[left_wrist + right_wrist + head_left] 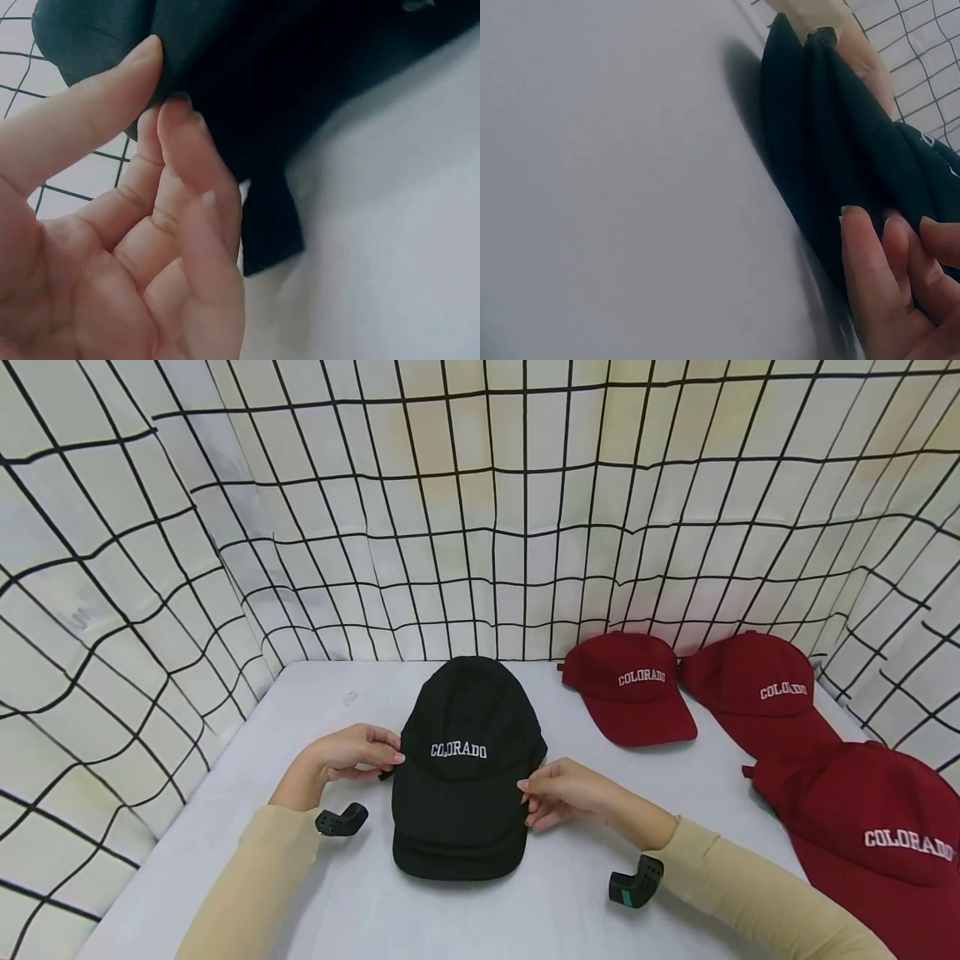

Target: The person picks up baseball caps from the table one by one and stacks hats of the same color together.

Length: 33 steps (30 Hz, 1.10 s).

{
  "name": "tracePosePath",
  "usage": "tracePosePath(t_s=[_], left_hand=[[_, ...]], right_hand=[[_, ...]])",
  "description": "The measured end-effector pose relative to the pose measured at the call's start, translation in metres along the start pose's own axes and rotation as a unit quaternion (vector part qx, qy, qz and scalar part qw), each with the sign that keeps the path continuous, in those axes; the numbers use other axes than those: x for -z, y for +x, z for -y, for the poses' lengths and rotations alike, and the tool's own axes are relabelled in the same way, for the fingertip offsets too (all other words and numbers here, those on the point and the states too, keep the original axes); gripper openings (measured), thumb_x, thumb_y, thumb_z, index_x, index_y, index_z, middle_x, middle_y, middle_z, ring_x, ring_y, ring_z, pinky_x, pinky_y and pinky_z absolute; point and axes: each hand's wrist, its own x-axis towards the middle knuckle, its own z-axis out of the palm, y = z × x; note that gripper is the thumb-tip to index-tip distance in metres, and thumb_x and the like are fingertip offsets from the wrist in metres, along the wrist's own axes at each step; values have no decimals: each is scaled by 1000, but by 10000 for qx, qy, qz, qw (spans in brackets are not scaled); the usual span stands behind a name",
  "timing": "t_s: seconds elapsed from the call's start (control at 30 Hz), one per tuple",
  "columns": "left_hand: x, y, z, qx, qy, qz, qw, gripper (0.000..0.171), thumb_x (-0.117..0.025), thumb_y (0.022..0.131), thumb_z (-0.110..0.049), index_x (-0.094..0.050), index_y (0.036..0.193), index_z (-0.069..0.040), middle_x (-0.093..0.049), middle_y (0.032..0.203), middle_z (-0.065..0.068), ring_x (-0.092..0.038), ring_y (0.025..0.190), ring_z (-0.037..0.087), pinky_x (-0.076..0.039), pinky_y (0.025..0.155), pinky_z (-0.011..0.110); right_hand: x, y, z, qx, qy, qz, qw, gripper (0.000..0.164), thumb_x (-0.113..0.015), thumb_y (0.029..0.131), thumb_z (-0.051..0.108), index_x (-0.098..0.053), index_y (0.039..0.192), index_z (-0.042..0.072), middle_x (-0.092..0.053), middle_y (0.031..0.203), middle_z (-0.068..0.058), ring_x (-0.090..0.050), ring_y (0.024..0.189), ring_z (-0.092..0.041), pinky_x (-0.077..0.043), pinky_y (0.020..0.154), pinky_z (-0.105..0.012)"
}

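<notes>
Smooth white tabletop (337,902), domed black fabric cap (461,806), left fingers (381,752) and right fingers (543,782) pinching its sides

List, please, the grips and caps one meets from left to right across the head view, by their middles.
Left grip, black cap, right grip, back-left red cap, back-right red cap, front red cap.
</notes>
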Motion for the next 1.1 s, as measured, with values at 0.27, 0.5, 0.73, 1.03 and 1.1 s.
tracePosePath(t_s=[0.27,0.5,0.73,1.03,1.1], left_hand=[[-1,-2,7,23,41,220,9997,11,-71,93,-11,-61,91,-8,-59,81,3,-57,78,15,-52,67,24],[-2,-3,7,22,142,250,9996,12,-71,94,-12,-61,90,-7,-59,80,4,-57,76,15,-53,67,24],[-5,-10,4,175,227,281,9992,12,-70,95,-10,-60,91,-7,-58,78,3,-57,73,13,-53,65,22],[-6,-11,1,179,554,242,9980,13,-71,95,-12,-60,89,-6,-59,78,4,-57,73,14,-53,66,24],[-5,-10,1,174,627,173,9977,13,-72,93,-12,-61,89,-6,-60,79,4,-59,75,15,-54,67,26]], right_hand=[[3,4,2,49,-202,57,9998,24,-60,103,15,-68,88,-2,-66,72,-7,-70,67,-16,-61,68,-31],[4,5,3,89,-392,14,9992,24,-60,103,13,-68,87,-3,-64,71,-8,-67,65,-17,-60,64,-30],[3,8,3,128,-650,-86,9978,25,-60,103,14,-68,87,-3,-63,71,-7,-64,65,-16,-61,66,-31],[3,8,4,199,-801,-117,9965,25,-60,103,14,-68,87,-3,-63,70,-8,-65,65,-17,-61,66,-32],[3,8,4,219,-783,-103,9966,25,-60,103,15,-68,86,-3,-63,70,-7,-65,65,-16,-61,67,-33]])
